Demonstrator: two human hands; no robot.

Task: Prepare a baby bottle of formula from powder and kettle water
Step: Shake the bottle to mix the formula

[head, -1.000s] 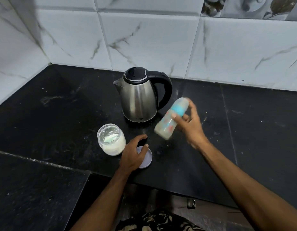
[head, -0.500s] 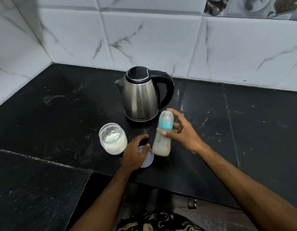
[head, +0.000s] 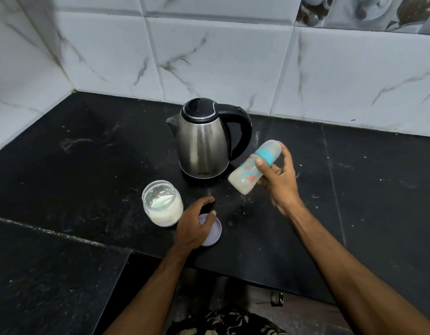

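Milky formula fills the baby bottle (head: 253, 168), tilted in mid-air right of centre, gripped by the right hand (head: 279, 180) beside the kettle (head: 201, 143). Left hand (head: 193, 226) rests loosely curled on the lid (head: 212, 232), near the powder jar (head: 162, 203).

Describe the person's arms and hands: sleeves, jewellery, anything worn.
Both forearms are bare to the frame's edge, with no sleeves in view. The left hand and right hand show no gloves, and no watch or bracelet at the wrists. Rings cannot be told.
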